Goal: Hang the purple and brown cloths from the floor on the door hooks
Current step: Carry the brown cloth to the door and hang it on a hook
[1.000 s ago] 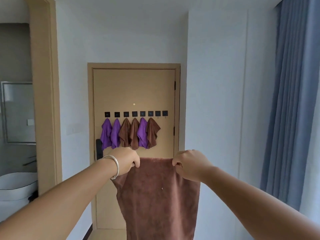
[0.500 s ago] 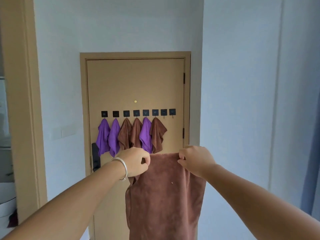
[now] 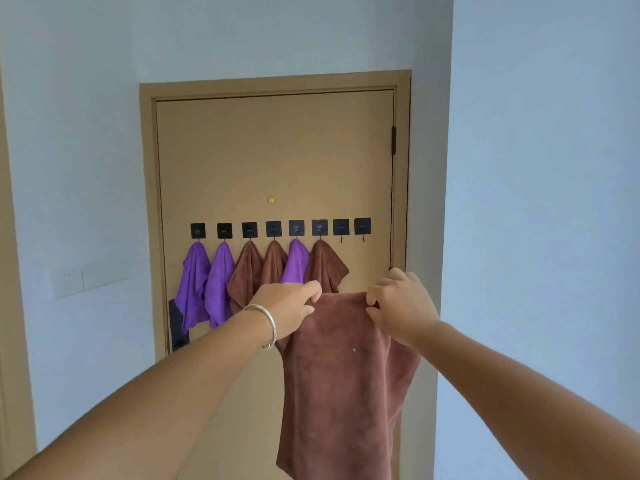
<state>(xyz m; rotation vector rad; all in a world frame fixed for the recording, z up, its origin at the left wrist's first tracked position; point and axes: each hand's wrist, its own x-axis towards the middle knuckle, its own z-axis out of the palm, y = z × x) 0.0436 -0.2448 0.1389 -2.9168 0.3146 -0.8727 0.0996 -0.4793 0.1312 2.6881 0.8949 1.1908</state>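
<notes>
Between my two outstretched arms, the brown cloth (image 3: 343,382) hangs from its top edge: left hand (image 3: 289,306) and right hand (image 3: 401,306) each pinch it, just below the door hooks (image 3: 341,226).

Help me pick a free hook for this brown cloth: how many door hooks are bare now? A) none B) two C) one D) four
B: six hooks carry cloths, and only the seventh hook and eighth hook, at the right end of the row, hang bare.
</notes>
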